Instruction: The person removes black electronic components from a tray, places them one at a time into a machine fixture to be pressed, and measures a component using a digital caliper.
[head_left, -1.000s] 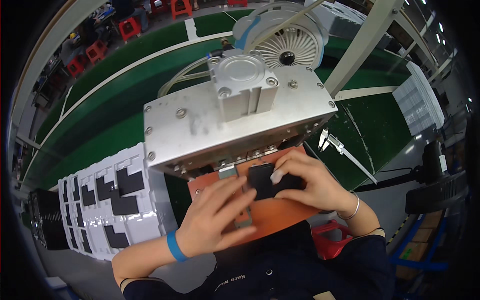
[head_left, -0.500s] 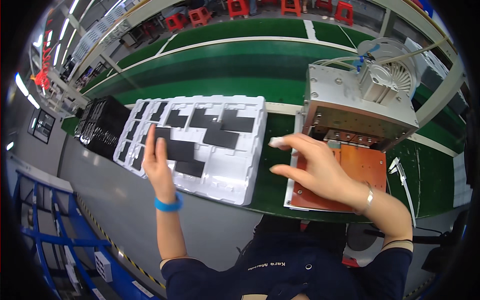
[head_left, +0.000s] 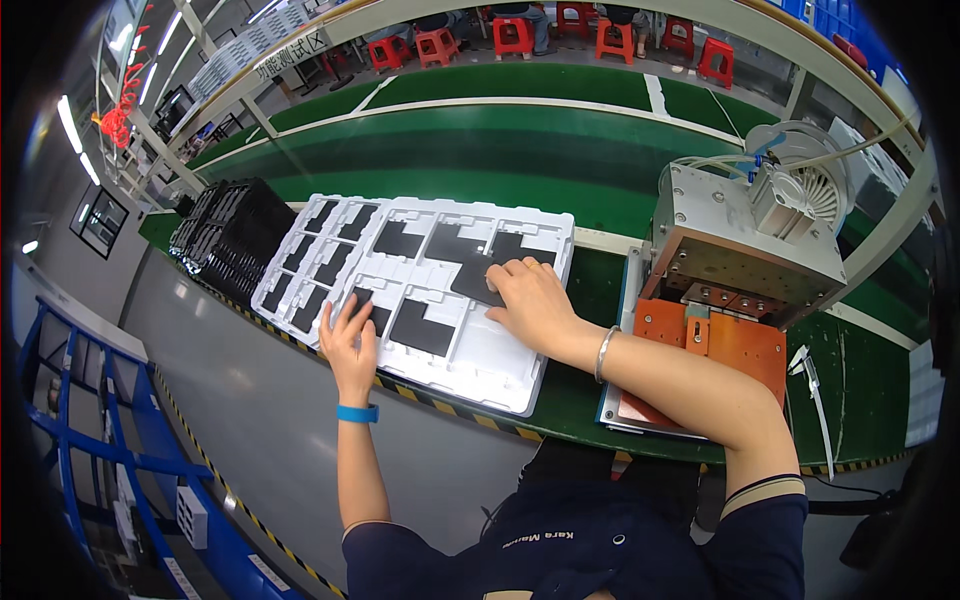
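A white moulded tray holds several thin black L-shaped sheets in its compartments. My right hand has reached over the tray and pinches the edge of a loose black sheet that overlaps the compartments. My left hand is at the tray's near edge, its fingers apart. Its fingertips are at a black sheet in a near compartment and partly cover it. Beside that one, another black sheet lies flat in its compartment.
Right of the tray stands a metal press with an orange base plate. A caliper lies at the bench's right. Stacked black trays stand at the left end. A blue rack is on the floor at left.
My right hand has moved left from beside the press onto the loose sheet. The sheet that was raised by my left hand now lies in the tray. The view has shifted.
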